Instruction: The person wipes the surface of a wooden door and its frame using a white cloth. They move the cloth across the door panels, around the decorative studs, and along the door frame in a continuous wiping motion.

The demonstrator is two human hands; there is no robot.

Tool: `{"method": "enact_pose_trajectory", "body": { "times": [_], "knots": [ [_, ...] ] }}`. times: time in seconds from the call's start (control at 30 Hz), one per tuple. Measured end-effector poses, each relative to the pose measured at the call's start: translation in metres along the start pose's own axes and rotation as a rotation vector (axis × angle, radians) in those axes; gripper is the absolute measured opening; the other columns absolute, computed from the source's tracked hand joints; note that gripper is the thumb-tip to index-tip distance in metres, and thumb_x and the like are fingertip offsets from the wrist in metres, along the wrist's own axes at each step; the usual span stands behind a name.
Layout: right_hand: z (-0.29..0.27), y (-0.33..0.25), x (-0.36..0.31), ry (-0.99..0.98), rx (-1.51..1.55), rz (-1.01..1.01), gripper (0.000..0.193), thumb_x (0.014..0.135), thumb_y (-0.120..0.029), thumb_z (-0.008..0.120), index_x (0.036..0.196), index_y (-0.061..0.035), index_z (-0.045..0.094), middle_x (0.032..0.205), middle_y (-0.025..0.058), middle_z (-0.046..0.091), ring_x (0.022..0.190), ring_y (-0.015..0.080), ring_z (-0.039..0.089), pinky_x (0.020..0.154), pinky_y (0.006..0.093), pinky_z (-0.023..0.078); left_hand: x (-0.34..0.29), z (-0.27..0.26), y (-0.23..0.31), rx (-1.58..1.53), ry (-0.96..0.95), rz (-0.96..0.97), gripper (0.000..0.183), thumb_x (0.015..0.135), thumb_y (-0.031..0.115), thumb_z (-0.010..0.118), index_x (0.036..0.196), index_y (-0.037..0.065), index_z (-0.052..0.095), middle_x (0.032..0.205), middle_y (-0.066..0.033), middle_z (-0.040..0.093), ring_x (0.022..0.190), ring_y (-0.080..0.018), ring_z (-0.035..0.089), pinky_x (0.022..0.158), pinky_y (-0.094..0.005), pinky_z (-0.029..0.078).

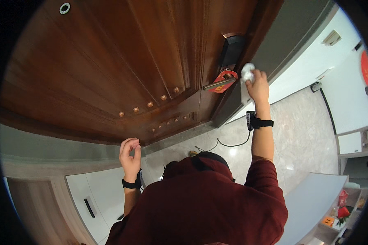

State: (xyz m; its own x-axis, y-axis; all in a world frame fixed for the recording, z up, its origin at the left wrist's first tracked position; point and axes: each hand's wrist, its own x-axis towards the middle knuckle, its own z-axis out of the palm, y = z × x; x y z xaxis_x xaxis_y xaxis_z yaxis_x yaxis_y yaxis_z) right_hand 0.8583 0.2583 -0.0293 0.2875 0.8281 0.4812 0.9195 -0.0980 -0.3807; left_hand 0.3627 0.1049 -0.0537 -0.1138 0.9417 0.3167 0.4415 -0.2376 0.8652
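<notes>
Two bare hands at work by a front door, and the right hand [257, 86] is the busy one. It's got a crumpled white cloth or tissue [247, 71] (bit blurry, so can't tell which) pinched between thumb and bent fingers, grip closed around the bunch. That white wad sits at the dark grey door frame [280, 45], just to the right of the bronze-coloured lever handle [212, 85]. Looks like it's on the frame, but I can't swear to actual contact from this angle.

Hanging on the lever is a red paper tag [221, 88], right below a black lock plate [233, 49] on the glossy brown panelled door [110, 53].

Left hand [130, 159] is out in front of the body near the door's bottom edge, fingers loosely half-curled with the thumb up near the tips and a gap between. Seems to be holding nothing, and whether it's touching the door I can't tell. Up and right of it is a row of round copper-coloured studs [150, 104].

Both wrists wear black straps, and a thin black cable [237, 145] trails from the right one over pale marbled floor tiles [298, 118].
</notes>
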Motion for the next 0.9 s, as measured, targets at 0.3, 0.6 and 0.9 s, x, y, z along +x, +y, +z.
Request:
{"method": "enact_pose_trajectory", "body": {
  "times": [0.3,0.6,0.9],
  "knots": [
    [0.001,-0.095,0.037,0.18,-0.055,-0.577,0.057,0.072,-0.002,0.073,0.126,-0.0193,0.065,0.107,0.01,0.054,0.099,0.0285,0.058,0.081,0.0369,0.056,-0.003,-0.002,0.002,0.001,0.027,-0.012,0.018,0.089,-0.008,0.062,0.106,-0.002,0.067,0.113,-0.0112,0.064,0.097,-0.0182,0.066,0.086,-0.0296,0.056],
    [0.038,-0.099,0.015,-0.209,-0.407,-0.476,0.033,0.09,-0.013,0.061,0.121,-0.0209,0.072,0.103,0.0102,0.051,0.095,0.0269,0.062,0.078,0.0376,0.057,-0.027,-0.017,-0.004,0.017,0.128,-0.063,0.018,0.09,-0.007,0.063,0.106,-0.002,0.068,0.112,-0.0106,0.064,0.096,-0.0178,0.065,0.086,-0.0293,0.054],
    [0.06,-0.044,-0.086,0.198,0.652,-0.028,0.044,0.083,-0.007,0.068,0.127,-0.0027,0.065,0.109,0.0121,0.061,0.107,0.027,0.06,0.097,0.0379,0.047,-0.033,-0.016,-0.008,0.0,0.138,-0.123,0.018,0.089,-0.008,0.063,0.104,-0.002,0.068,0.111,-0.0099,0.064,0.096,-0.0178,0.065,0.086,-0.029,0.054]
  ]
}}
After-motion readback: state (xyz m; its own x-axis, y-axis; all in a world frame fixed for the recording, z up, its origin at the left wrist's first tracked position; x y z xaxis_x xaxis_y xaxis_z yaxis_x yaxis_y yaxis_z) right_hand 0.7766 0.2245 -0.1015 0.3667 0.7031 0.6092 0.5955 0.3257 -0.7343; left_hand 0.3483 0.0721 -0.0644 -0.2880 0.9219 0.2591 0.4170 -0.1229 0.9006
